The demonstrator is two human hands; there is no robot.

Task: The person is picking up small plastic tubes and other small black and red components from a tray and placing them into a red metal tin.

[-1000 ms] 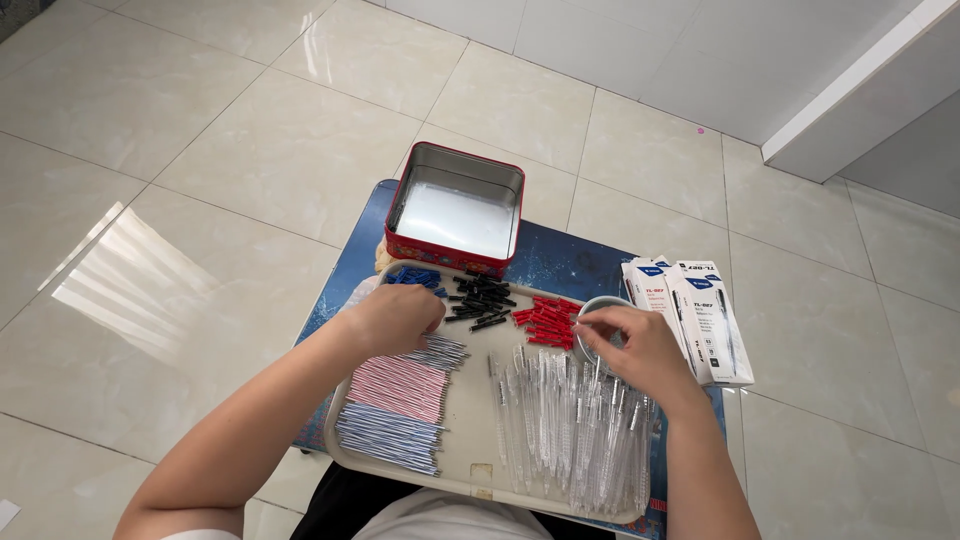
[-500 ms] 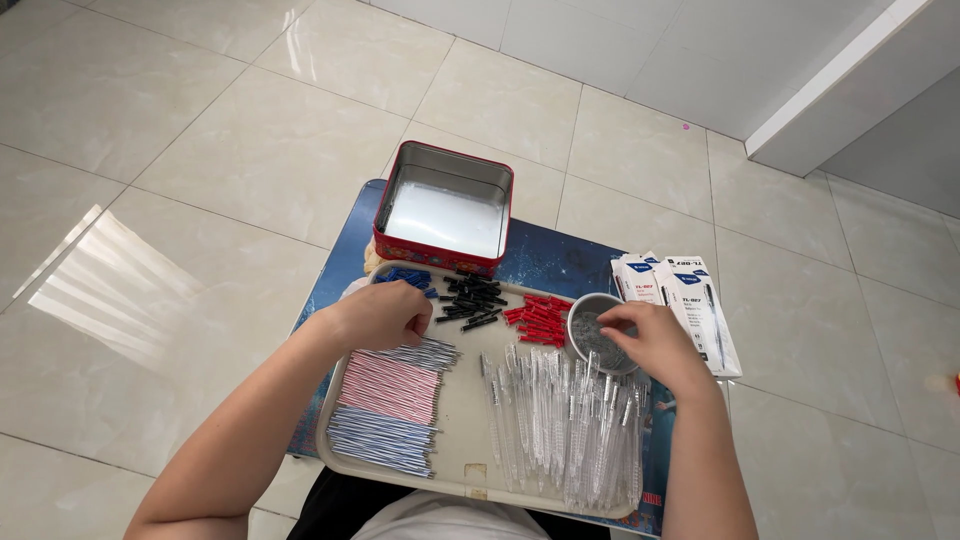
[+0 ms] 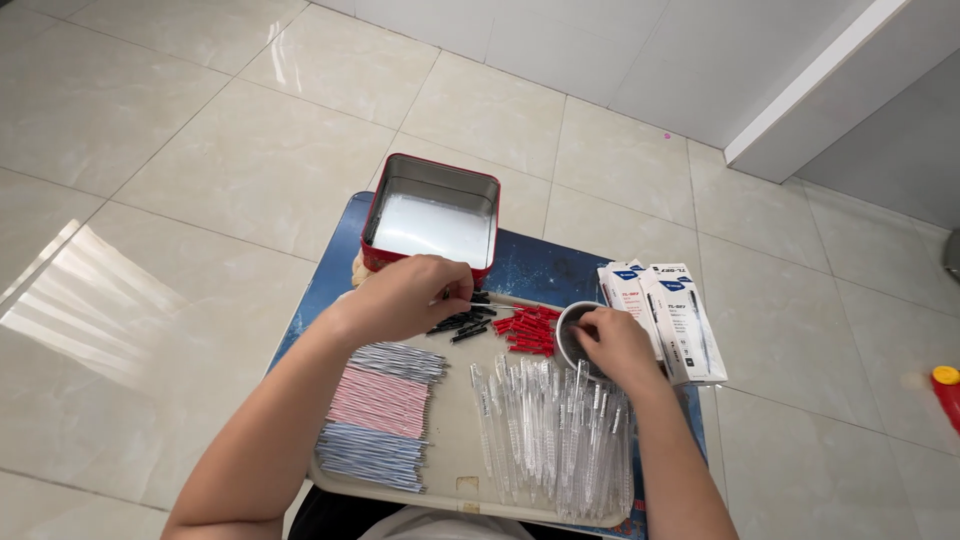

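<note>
Two containers: red tin (image 3: 432, 222) empty, tray (image 3: 452, 420) w/ clear pen barrels (image 3: 555, 435).

Illumination is bright, even daylight; a strong window glare patch lies on the glossy floor tiles (image 3: 90, 290) at left, shadows are soft, focus is sharp throughout.
</note>
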